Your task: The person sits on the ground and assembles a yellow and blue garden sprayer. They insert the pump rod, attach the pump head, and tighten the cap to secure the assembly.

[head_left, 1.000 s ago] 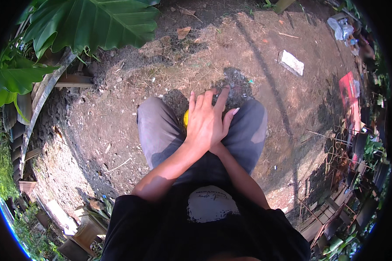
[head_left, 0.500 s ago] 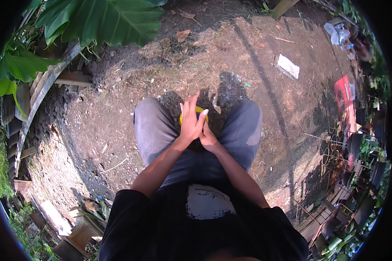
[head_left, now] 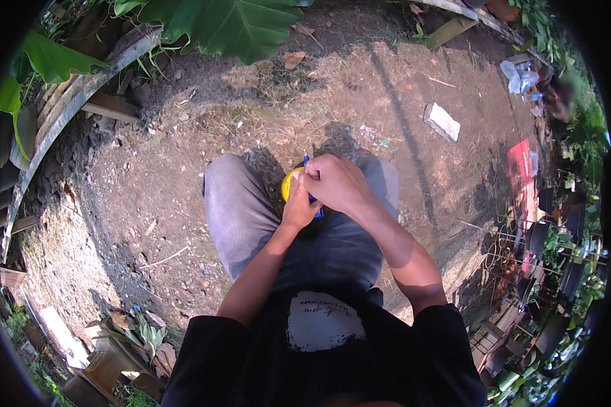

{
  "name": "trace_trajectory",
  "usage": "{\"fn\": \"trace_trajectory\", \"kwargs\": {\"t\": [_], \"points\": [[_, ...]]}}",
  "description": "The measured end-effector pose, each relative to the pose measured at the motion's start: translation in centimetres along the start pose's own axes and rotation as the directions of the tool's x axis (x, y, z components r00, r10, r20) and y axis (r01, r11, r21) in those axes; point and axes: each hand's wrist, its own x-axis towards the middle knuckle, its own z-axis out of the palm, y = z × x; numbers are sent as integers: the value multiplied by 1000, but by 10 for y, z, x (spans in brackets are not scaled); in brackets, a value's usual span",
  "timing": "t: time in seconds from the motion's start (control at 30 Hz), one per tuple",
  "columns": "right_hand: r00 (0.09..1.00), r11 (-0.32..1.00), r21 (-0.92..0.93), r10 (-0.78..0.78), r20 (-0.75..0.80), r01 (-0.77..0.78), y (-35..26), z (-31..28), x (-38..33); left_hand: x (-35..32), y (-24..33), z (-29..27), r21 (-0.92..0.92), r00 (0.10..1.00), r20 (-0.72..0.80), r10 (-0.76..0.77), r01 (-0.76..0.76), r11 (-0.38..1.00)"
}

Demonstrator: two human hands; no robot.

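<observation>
Between my knees is a round yellow object (head_left: 287,183) with a blue part (head_left: 306,161) that shows above and below my fingers; its exact kind is mostly hidden. My left hand (head_left: 297,209) holds it from the near side, with the thumb and fingertips pressed on the yellow rim. My right hand (head_left: 341,182) lies across its right side with the fingers curled in, close against my left fingertips. Whatever those right fingers grip is covered by the back of the hand.
Bare soil with dry grass surrounds my legs. A white block (head_left: 442,122) lies ahead on the right, near a red panel (head_left: 522,169) and plastic bags (head_left: 519,76). Large green leaves (head_left: 224,27) and a curved border (head_left: 47,146) edge the left. Wood scraps (head_left: 112,359) lie near left.
My hands were pressed together, fingers stretched, above the yellow object. Now the left has lowered onto it, and the right has come over its right side with fingers curled. The view has shifted slightly.
</observation>
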Motion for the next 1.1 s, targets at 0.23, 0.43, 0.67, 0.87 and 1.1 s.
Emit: {"fn": "trace_trajectory", "kwargs": {"t": [0.23,0.43,0.67,0.87,1.1], "points": [[842,947,-316,-216,-494,57,-8,-3,1,-4,15,-17,-186,991,-119,-64,41,982],[781,957,-250,-268,-563,148,62,102,6,-11,2,2,-154,999,-33,38,-42,987],[800,921,-77,-371,-471,381,74,113,27,-2,5,-5,-166,999,-39,-38,31,986],[819,897,-136,-439,-368,420,-5,-7,-14,-3,8,-15,-208,993,-49,-103,90,974],[766,929,-300,-352,-538,216,61,122,14,-13,-2,1,-119,998,63,9,-2,993]]}}
